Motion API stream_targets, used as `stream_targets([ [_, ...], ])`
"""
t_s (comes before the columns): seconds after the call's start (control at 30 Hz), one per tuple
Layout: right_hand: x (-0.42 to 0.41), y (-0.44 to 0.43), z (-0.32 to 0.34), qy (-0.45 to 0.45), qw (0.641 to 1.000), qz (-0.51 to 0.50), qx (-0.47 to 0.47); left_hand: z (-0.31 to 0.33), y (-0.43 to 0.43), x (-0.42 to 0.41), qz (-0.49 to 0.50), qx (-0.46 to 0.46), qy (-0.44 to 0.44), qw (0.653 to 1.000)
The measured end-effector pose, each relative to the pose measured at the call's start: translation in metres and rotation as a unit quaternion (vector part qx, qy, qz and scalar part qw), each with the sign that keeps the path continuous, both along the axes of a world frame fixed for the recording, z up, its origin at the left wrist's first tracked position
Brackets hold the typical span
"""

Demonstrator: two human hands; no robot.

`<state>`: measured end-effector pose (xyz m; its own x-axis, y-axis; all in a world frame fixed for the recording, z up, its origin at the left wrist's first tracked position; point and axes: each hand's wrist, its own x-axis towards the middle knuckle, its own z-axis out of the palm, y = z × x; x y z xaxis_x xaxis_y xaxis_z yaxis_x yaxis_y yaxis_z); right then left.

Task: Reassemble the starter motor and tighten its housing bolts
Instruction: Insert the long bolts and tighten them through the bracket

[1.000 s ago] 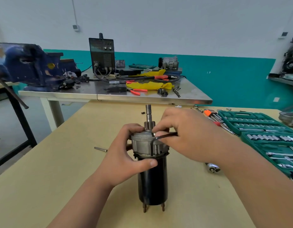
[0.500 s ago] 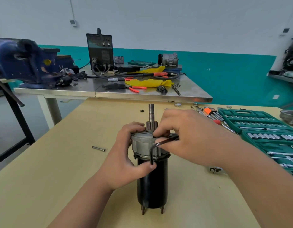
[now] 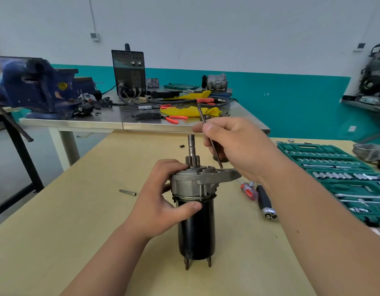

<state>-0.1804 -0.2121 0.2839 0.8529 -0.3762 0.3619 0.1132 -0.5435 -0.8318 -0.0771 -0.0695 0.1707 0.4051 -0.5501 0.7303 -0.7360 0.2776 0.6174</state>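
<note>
The starter motor stands upright on the wooden table, black body below, grey metal housing on top, pinion shaft sticking up. My left hand grips the motor where housing meets body, thumb across the front. My right hand is raised above the housing's right side and pinches a thin dark hex key, held nearly upright with its lower tip just over the housing's flange. A loose long bolt lies on the table to the left.
Green socket set cases lie open at the right. A ratchet and a red-handled screwdriver lie beside the motor. Behind stands a steel bench with a blue vise, a welder, yellow cloth and pliers.
My right hand has lifted off the housing and raised the hex key from lying across the housing to nearly upright. The housing flange now shows. My left hand keeps its grip.
</note>
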Motion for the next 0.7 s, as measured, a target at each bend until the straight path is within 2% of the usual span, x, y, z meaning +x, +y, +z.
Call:
stream_targets([
  [0.17, 0.0025, -0.001, -0.0046, -0.028, 0.995, 0.053, 0.075, 0.0067, -0.0018, 0.0007, 0.0, -0.006, -0.044, 0.999],
  [0.27, 0.0037, -0.0034, -0.0056, -0.051, 0.996, 0.039, 0.069, 0.0087, -0.0022, 0.0007, -0.003, -0.003, -0.038, 0.999],
  [0.7, 0.0033, -0.0018, -0.003, -0.024, 0.999, 0.038, 0.015, 0.0088, -0.0018, 0.0015, -0.008, 0.019, -0.024, 0.999],
])
